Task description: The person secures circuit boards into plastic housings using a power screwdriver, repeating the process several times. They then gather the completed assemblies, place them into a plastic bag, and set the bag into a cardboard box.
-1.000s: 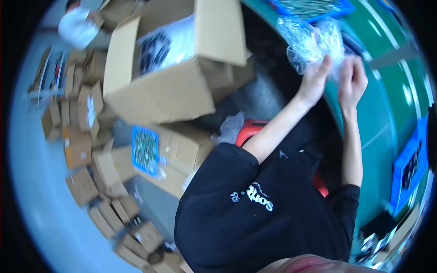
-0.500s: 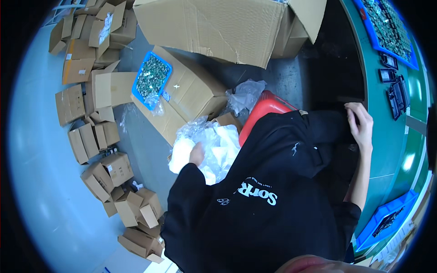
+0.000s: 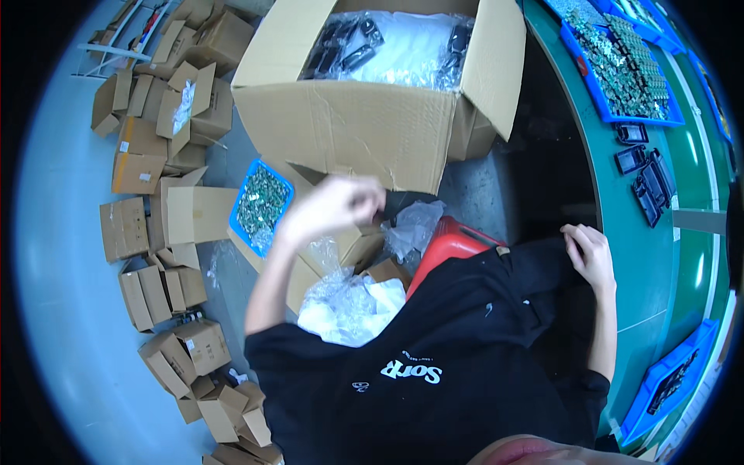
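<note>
My left hand (image 3: pixel 341 203) is raised in front of the large open cardboard box (image 3: pixel 341 124); its fingers look curled but are smeared by motion, and nothing shows in them. Inside that box lie black parts in clear plastic bags (image 3: pixel 353 43) and white wrapping (image 3: pixel 415 43). Below the hand is a heap of white and clear plastic bags (image 3: pixel 353 310). My right hand (image 3: pixel 590 254) rests beside the green table's edge, by my dark-clothed leg, with its fingers loosely bent and apart and no object in it.
A blue tray of small green circuit boards (image 3: pixel 262 201) sits on a cardboard box at the left. A red plastic stool (image 3: pixel 453 252) is before me. The green table (image 3: pixel 643 294) holds a tray of boards (image 3: pixel 620 70) and black housings (image 3: pixel 655 186). Open cartons (image 3: pixel 124 232) line the left.
My left hand has left the plastic bags and risen toward the large box. The view has tilted up, showing the box's contents. My right hand stays by the table edge.
</note>
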`<control>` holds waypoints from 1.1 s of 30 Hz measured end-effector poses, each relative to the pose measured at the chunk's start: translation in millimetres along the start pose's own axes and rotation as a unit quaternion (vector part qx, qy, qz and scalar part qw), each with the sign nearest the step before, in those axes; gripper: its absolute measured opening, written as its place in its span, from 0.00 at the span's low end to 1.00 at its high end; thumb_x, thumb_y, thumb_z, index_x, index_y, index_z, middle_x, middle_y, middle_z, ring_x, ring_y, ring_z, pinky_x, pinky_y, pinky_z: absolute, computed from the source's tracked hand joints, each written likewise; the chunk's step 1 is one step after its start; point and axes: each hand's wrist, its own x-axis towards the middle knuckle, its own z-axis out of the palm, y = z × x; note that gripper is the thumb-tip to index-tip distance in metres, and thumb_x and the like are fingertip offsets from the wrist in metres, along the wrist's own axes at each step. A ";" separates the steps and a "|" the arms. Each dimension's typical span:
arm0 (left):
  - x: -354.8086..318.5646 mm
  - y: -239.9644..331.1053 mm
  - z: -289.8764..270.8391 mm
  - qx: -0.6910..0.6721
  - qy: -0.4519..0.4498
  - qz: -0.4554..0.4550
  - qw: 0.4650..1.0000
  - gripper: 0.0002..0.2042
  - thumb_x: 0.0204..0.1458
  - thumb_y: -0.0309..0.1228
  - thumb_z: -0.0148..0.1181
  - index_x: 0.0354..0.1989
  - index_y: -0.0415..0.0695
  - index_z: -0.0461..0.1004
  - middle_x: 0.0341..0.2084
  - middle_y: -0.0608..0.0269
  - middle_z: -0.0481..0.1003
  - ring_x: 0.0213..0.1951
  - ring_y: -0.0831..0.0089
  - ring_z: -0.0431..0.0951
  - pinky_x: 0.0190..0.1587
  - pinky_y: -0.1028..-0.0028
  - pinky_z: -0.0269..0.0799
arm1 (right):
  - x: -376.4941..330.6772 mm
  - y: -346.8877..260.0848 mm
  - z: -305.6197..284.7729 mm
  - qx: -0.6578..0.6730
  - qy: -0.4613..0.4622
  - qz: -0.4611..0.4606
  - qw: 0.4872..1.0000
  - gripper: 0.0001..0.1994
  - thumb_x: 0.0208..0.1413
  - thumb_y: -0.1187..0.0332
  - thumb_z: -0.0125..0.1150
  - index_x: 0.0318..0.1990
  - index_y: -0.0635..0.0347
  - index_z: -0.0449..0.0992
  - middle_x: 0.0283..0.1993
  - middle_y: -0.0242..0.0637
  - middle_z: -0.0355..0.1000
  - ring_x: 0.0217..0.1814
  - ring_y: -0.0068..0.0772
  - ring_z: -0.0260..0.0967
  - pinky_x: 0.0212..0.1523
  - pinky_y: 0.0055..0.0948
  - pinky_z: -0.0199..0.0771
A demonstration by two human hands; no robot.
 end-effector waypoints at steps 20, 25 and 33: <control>289.2 -121.2 -86.0 0.186 -0.059 -0.345 0.918 0.56 0.44 0.76 0.43 0.67 0.32 0.53 0.63 0.39 0.59 0.62 0.48 0.65 0.62 0.46 0.61 | -17.0 13.3 -15.5 -0.013 0.119 0.185 0.975 0.04 0.50 0.79 0.58 0.34 0.64 0.75 0.22 0.39 0.62 0.23 0.38 0.62 0.27 0.33 0.62; 310.2 -191.6 -77.4 0.297 -0.023 -0.159 0.941 0.32 0.56 0.57 0.48 0.51 0.35 0.72 0.47 0.37 0.74 0.51 0.46 0.74 0.53 0.56 0.69 | -9.9 12.4 -14.1 -0.004 0.135 0.169 0.976 0.05 0.49 0.79 0.59 0.35 0.64 0.75 0.22 0.40 0.64 0.23 0.40 0.62 0.27 0.34 0.63; 314.6 -121.3 -133.8 0.222 0.133 -0.019 0.966 0.18 0.61 0.38 0.43 0.41 0.37 0.76 0.39 0.39 0.76 0.47 0.44 0.75 0.50 0.58 0.69 | -16.9 13.0 -15.5 0.032 0.164 0.161 0.973 0.04 0.52 0.79 0.57 0.35 0.65 0.74 0.23 0.40 0.64 0.24 0.35 0.64 0.27 0.29 0.62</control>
